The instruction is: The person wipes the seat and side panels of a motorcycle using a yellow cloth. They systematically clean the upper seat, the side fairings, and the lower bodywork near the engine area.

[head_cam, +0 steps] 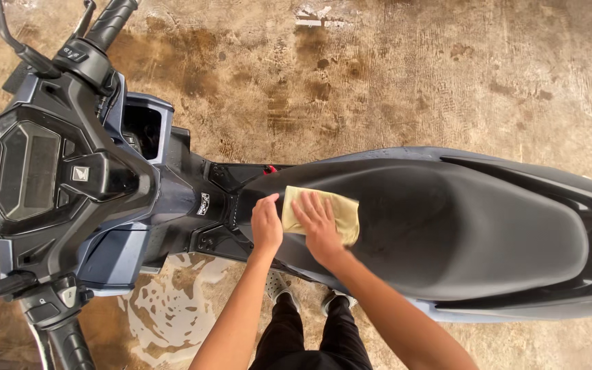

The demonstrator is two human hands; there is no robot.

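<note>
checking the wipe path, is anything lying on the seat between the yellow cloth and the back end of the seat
Nothing visible does. The right hand presses the yellow cloth flat near the seat's front; the black seat behind it lies bare to its rear. The left hand rests beside the cloth.

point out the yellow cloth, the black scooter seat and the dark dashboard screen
yellow cloth [340,214], head view, bare right part beside the hand
black scooter seat [474,233], head view, middle of the top
dark dashboard screen [27,171], head view, centre of the display

A yellowish cloth [334,212] lies flat, partly covered, on the front of a scooter's black seat [460,226], which runs lengthwise to the right.
</note>
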